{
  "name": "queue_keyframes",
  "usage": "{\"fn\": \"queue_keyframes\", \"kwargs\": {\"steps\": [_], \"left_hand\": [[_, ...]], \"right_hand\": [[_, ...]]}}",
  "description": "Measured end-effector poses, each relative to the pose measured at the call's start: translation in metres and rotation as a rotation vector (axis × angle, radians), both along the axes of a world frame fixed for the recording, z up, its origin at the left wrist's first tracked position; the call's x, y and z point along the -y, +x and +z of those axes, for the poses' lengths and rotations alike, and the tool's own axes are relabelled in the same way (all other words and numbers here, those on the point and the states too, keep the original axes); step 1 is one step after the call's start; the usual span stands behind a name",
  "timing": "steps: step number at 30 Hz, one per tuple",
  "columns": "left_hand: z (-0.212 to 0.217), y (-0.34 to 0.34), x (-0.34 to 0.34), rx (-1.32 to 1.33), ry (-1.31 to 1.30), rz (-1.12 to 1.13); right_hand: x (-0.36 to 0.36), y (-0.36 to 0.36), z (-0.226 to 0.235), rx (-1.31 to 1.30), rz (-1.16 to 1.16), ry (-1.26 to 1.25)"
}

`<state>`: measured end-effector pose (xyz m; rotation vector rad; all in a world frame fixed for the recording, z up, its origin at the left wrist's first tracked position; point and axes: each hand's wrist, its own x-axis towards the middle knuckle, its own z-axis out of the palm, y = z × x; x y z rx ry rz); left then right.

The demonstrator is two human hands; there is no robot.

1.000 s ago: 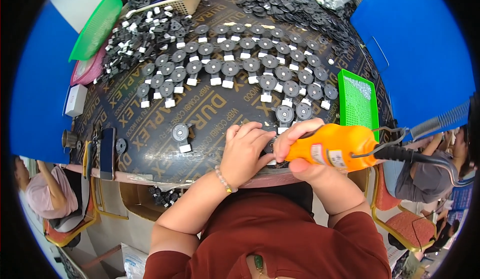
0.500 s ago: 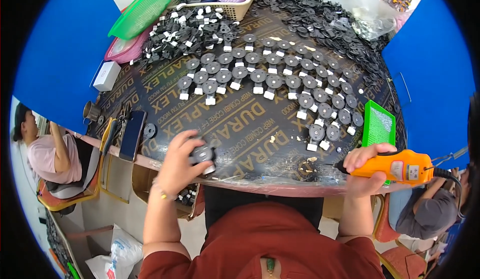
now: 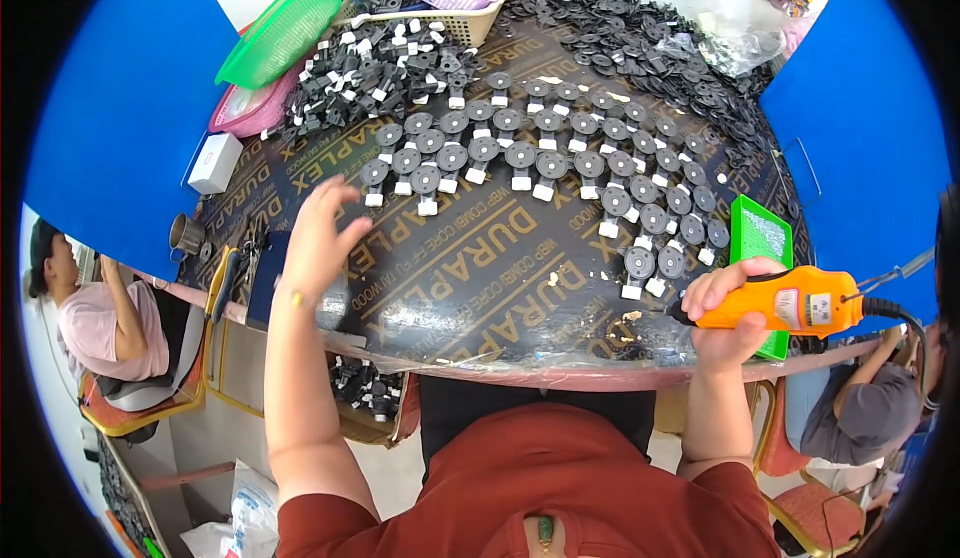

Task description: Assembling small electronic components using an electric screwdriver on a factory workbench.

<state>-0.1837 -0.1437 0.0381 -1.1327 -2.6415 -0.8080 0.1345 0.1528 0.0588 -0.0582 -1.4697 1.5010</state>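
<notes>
My left hand (image 3: 325, 236) is empty, thumb and fingers apart, over the left part of the dark table (image 3: 470, 268). It is nearest to the left end of several rows of black round parts with white tabs (image 3: 424, 180). At the right front edge my right hand (image 3: 728, 308) is wrapped round an orange electric screwdriver (image 3: 800, 303), its black tip pointing left and its cable running off to the right. A green tray (image 3: 742, 238) of small silvery pieces lies just beyond that hand, partly covered by it.
A heap of black parts with white tabs (image 3: 370, 78) lies far left, near a green basket (image 3: 280, 28). Loose black discs (image 3: 640, 43) are piled far right. Below the front edge, an open carton (image 3: 407, 413) holds more parts. Two people sit at either side.
My left hand has let go of the black round part it held by the front edge and has moved up and left. The right hand still grips the screwdriver, slightly higher.
</notes>
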Motion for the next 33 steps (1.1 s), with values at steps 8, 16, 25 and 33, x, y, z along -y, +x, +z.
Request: {"fn": "queue_keyframes", "kwargs": {"steps": [8,16,25,33], "left_hand": [[-0.014,-0.066,-0.042,0.076,-0.079,-0.199],[0.035,0.067,-0.072,0.095,0.141,-0.235],[-0.025,0.193,-0.153,0.101,0.092,-0.591],[-0.031,0.195,-0.157,0.030,0.152,-0.582]], "right_hand": [[-0.022,0.033,0.013,-0.014,-0.119,-0.008],[-0.116,0.076,0.018,-0.039,-0.386,0.092],[-0.164,0.075,-0.018,0.145,-0.559,0.097],[-0.166,0.078,-0.023,0.168,-0.554,0.096]]}}
